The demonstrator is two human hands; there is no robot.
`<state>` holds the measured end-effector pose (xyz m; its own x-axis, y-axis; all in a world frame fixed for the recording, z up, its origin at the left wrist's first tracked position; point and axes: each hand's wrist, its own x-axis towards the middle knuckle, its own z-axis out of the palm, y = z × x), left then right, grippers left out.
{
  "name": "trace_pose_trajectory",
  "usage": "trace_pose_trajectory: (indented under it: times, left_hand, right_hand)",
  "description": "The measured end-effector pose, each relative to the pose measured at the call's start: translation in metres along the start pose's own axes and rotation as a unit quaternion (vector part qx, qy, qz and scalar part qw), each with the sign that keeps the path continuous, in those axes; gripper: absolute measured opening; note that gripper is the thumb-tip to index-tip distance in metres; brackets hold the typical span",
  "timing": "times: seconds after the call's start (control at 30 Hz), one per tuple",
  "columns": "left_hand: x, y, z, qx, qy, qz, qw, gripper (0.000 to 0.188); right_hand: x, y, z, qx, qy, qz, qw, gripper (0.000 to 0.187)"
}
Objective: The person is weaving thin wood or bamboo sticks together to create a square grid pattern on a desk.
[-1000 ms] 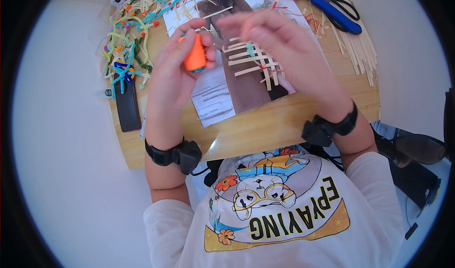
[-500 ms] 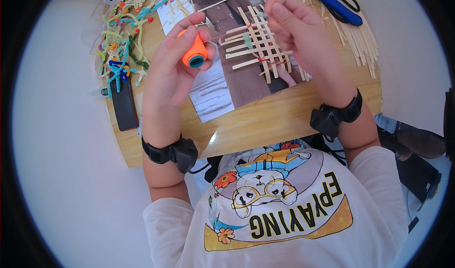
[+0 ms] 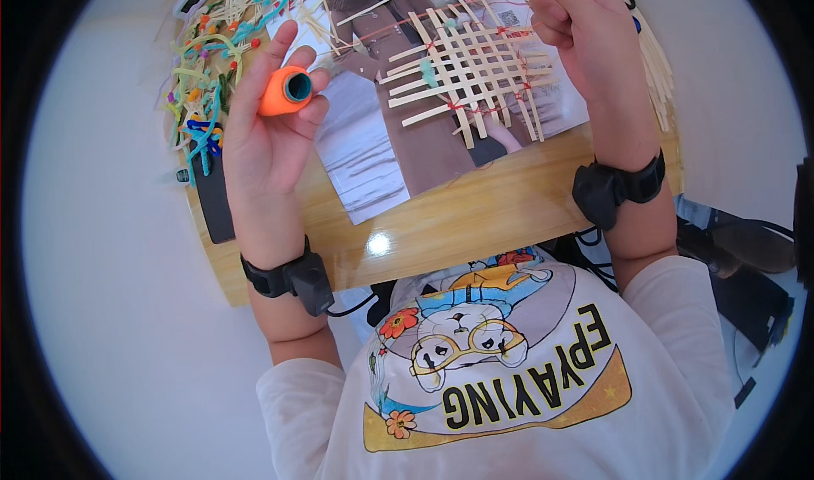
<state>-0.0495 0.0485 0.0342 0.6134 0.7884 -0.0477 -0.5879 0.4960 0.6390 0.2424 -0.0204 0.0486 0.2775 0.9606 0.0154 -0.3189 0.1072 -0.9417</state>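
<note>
A spool of orange thread (image 3: 276,96) with a dark teal core rests in my left hand (image 3: 270,153), its fingers curled loosely around it. My right hand (image 3: 598,52) is raised at the far right, thumb and fingertips pinched on a thin reddish thread, partly cut off by the top of the view. Between both hands lies a lattice of woven pale wooden strips (image 3: 479,69), bound at several spots with red thread, with a pale green tuft near its left side. Neither hand touches the lattice. Part of a thin orange line stretches across above it.
Printed sheets (image 3: 373,183) lie under the lattice on the wooden table (image 3: 483,217). Colourful pipe cleaners (image 3: 199,81) are heaped at the far left beside a dark flat case (image 3: 214,200). Loose wooden strips (image 3: 657,77) lie right of my right hand.
My hands have drawn apart: the left with the spool moved left and up, the right moved right and up. The spool's core now tips upward. More of the lattice shows.
</note>
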Motion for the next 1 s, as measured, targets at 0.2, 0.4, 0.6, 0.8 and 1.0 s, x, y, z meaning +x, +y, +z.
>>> trace_pose_trajectory:
  times: [0.2, 0.4, 0.6, 0.8, 1.0]
  left_hand:
    - [-0.003, 0.001, 0.003, -0.027, -0.009, -0.024, 0.999, 0.047]
    - [0.002, 0.008, -0.009, -0.017, -0.019, -0.013, 1.000, 0.046]
    - [0.007, 0.016, -0.016, 0.060, 0.077, 0.058, 0.994, 0.045]
    - [0.003, 0.028, -0.026, 0.071, 0.102, 0.109, 0.986, 0.043]
    - [0.000, 0.050, -0.045, -0.012, 0.066, 0.170, 0.983, 0.040]
  right_hand:
    - [0.004, -0.007, -0.010, 0.024, -0.005, -0.049, 0.999, 0.017]
    - [0.013, -0.017, -0.037, -0.003, 0.098, -0.120, 0.988, 0.015]
    - [0.028, -0.022, -0.069, 0.158, 0.044, -0.145, 0.976, 0.014]
    - [0.021, -0.035, -0.075, -0.001, 0.185, -0.193, 0.964, 0.017]
    - [0.018, -0.036, -0.084, -0.024, 0.242, -0.240, 0.940, 0.019]
